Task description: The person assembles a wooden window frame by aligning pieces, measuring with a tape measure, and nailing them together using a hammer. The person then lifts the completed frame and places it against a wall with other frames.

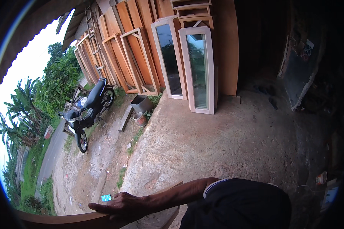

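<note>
My right arm reaches leftward across the lower part of the head view, out of a dark short sleeve with a pale trim. My right hand (120, 206) grips a long wooden board (61, 220), one digit stretched along it and the other fingers curled; their tips are in shadow. Under the forearm, another wooden piece (174, 187) sticks out, partly hidden by the arm. A small blue packet (106, 197) lies on the ground just beyond the hand. My left hand is out of view.
Two glazed wooden window frames (198, 72) lean by the wall, with bare wooden frames (143, 61) farther left. A motorbike (90, 107) stands on the dirt. Near the edge of the concrete floor (218, 145) are a grey container (141, 104), a bucket (140, 119) and a plank (125, 118).
</note>
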Demonstrator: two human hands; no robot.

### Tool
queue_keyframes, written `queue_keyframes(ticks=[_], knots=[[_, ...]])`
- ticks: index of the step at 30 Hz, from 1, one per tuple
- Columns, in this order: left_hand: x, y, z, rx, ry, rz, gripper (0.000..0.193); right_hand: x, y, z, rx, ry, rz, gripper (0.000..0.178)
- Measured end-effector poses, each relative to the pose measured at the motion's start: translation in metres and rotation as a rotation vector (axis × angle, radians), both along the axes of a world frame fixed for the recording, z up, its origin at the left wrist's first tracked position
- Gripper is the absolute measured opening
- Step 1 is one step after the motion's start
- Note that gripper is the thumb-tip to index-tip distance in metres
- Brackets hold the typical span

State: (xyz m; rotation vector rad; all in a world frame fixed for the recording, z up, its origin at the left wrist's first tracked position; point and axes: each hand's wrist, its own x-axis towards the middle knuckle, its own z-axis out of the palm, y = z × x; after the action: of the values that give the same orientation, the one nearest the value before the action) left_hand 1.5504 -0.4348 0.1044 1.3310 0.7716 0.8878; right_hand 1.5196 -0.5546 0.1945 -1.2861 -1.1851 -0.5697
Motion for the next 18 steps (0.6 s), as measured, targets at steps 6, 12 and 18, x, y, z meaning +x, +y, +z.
queue_keyframes(ticks=[6, 12, 18], knots=[[0.151, -0.043, -0.011, 0.026, 0.000, 0.018, 0.090, 0.158, -0.053, -0.028, -0.019, 0.277, 0.065, 0.070], [0.261, -0.069, 0.000, 0.053, 0.008, 0.141, 0.090, 0.306, -0.109, -0.012, -0.032, 0.364, 0.070, 0.076], [0.349, -0.088, 0.005, 0.065, 0.006, 0.246, 0.090, 0.428, -0.166, 0.006, 0.074, 0.383, 0.139, 0.051]])
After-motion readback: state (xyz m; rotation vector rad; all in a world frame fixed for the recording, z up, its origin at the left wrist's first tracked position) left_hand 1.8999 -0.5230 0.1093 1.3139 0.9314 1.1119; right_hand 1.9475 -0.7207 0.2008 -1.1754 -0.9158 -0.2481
